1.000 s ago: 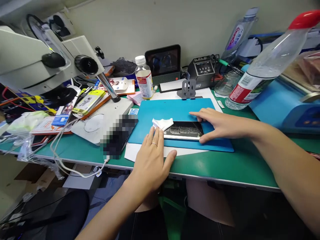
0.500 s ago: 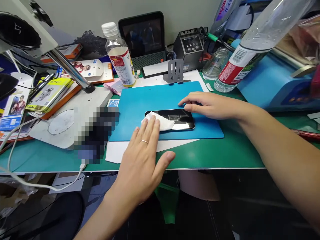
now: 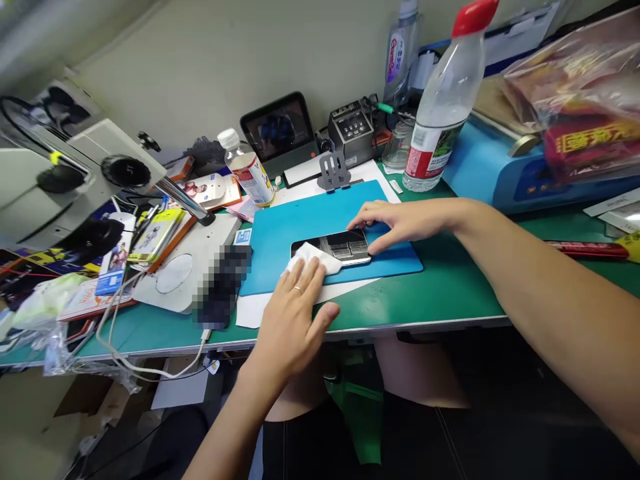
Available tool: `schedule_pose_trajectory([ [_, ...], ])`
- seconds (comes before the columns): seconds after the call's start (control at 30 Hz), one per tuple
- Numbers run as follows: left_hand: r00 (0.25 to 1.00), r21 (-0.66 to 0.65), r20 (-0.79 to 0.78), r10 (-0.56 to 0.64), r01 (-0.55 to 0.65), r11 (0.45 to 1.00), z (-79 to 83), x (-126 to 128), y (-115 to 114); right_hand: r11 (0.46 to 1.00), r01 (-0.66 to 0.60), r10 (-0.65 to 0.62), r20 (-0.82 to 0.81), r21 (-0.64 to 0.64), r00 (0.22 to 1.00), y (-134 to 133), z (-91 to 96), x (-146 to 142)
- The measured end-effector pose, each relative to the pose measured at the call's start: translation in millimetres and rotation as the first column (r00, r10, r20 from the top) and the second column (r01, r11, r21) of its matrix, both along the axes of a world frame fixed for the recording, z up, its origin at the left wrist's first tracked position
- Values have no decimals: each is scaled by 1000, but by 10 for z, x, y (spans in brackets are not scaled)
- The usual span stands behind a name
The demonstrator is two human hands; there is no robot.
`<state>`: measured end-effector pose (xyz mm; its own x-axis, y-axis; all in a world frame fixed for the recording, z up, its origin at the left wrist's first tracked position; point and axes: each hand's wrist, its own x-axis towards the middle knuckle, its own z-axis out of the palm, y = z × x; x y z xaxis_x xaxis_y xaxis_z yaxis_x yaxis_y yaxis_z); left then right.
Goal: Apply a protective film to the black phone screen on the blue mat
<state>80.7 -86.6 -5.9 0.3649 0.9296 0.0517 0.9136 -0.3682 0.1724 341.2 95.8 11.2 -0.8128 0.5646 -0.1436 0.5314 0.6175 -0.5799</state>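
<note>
A smartphone [image 3: 353, 245] with a dark, streaked screen lies face up on a blue mat [image 3: 300, 217]. Across its left part rests a folded white tissue [image 3: 320, 257]. My left hand [image 3: 295, 320], a ring on one finger, presses the tissue down with flat, outstretched fingers, the thumb held apart. At the phone's right end, my right hand [image 3: 395, 223] spans it, with the thumb at the right edge and the fingertips by the far edge. The tissue and left fingers hide the phone's near left part.
Behind the mat stand a white-capped drink bottle [image 3: 250, 170], a display screen [image 3: 280, 130], a grey phone stand [image 3: 334, 171] and a black control box [image 3: 350, 130]. A red-capped bottle [image 3: 435, 113] and blue machine [image 3: 485, 167] are right; a microscope stand [image 3: 185, 197] and white cable [image 3: 117, 333] are left.
My right hand has moved in to the phone's right end, its thumb now at the edge. My left hand stays on the tissue. The camera view has tilted and shifted.
</note>
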Motion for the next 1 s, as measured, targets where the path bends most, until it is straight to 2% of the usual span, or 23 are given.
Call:
schedule_pose_trajectory([
  [0.17, 995, 17, 5, -103, 103, 995, 54, 485, 247, 1000, -21, 21, -53, 6, 998, -1, -7, -6],
  [0.23, 992, 36, -18, -128, 128, 991, 61, 591, 281, 1000, -19, 19, -82, -1, 996, -8, -6, -20],
  [0.33, 989, 41, -57, -140, 142, 989, 56, 525, 250, 998, 33, -40, -141, -52, 989, -24, -13, -37],
  [0.47, 993, 41, -114, -8, 13, 999, 46, 194, 236, 988, 119, -138, -213, -100, 967, -19, -56, -39],
  [0.53, 992, 44, -118, 41, -36, 998, 39, 111, 266, 983, 149, -171, -231, -107, 958, -1, -88, -38],
  [0.6, 994, 45, -100, 39, -34, 998, 21, 166, 284, 977, 179, -203, -245, -115, 948, 18, -118, -41],
  [0.67, 998, 47, -64, -10, 13, 999, -8, 342, 267, 973, 196, -221, -255, -118, 942, 27, -135, -51],
  [0.77, 997, 46, -2, -81, 81, 996, -46, 655, 212, 977, 174, -199, -248, -121, 948, 20, -123, -66],
  [0.83, 995, 47, 23, -93, 92, 995, -49, 751, 201, 986, 132, -151, -212, -103, 965, 7, -90, -68],
  [0.9, 997, 51, 31, -76, 75, 996, -39, 689, 226, 994, 91, -100, -153, -61, 983, -5, -49, -63],
  [1.0, 999, 71, 18, 29, -30, 997, -28, 358, 301, 998, 55, -56, -61, -13, 997, -16, 1, -56],
])
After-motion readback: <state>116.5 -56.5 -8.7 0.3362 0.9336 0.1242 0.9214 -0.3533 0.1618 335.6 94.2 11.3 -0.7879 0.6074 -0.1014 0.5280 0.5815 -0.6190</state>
